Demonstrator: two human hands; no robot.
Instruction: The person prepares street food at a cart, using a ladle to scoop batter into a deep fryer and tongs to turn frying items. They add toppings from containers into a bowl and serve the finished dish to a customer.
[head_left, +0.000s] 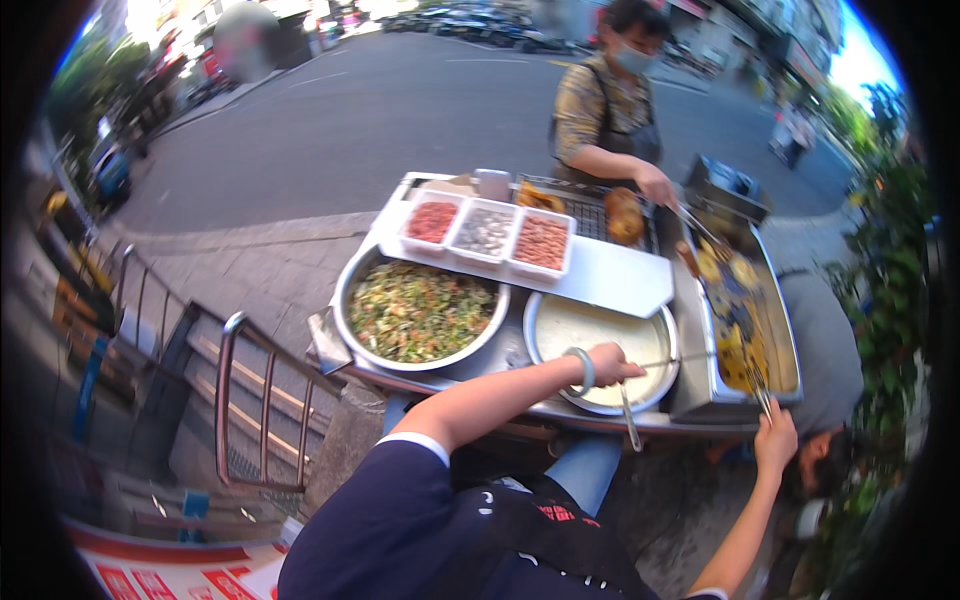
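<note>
My left hand (609, 365), a bangle on its wrist, grips a thin metal rod over a steel bowl of pale batter (592, 330). A metal utensil handle (630, 420) leans over the bowl's front rim. On the right, my right hand (775, 439) is closed on metal tongs (759, 386), whose tips reach into the near end of a rectangular fryer (780, 330) with oil and frying pieces. A large steel bowl of chopped vegetables (420, 311) stands left of the batter. Behind it, three white tubs (484, 232) hold reddish and pale ingredients.
Across the cart, a masked co-worker (611, 112) holds tongs (701, 225) over the fryer's far end. Browned fried food (624, 216) lies on a wire rack. A white board (615, 274) overhangs the batter bowl. Another person (821, 360) is close by at right. Metal railings (225, 405) stand left.
</note>
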